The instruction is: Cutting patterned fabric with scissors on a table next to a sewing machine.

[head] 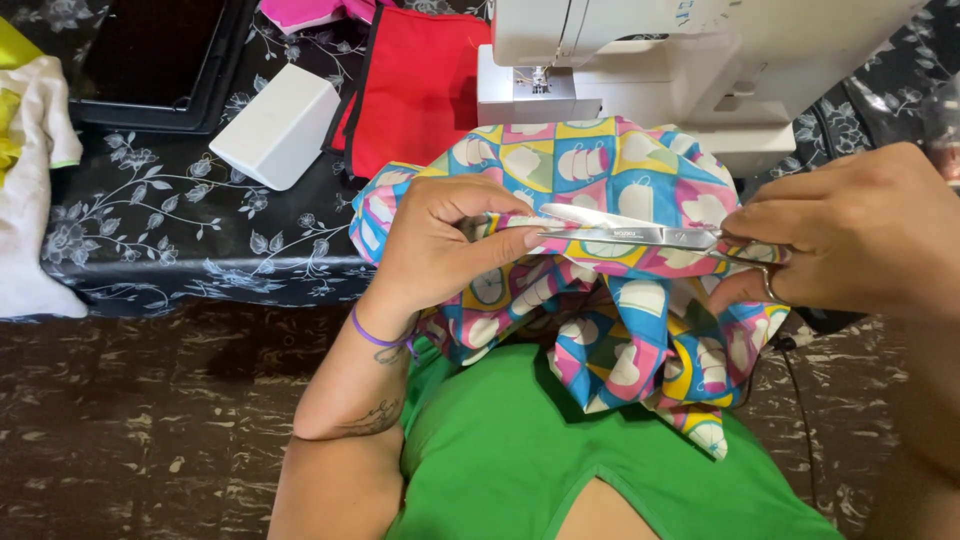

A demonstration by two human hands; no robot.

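- Left hand (440,240) closed on a bunched fold of patterned cloth (620,300), thumb and fingertips pinching the cloth edge right at the tip of the scissors (640,232).
- Purple band round the left wrist, tattoo marks on the forearm below it.
- Right hand (850,240) gripping the scissors by the handles, fingers through the loops, blades lying level and pointing toward the left hand.
- Blades slightly parted, touching the cloth near the pinched edge.
- Cloth in blue, pink and yellow squares, heaped in front of the chest over a green top (560,450), upper part resting against the sewing machine (650,60).
- White sewing machine on a dark floral tabletop (170,220).
- Red cloth (420,90) just left of the machine, a white box (275,125) beside it.
- Pale cloth (30,170) at the far left edge.
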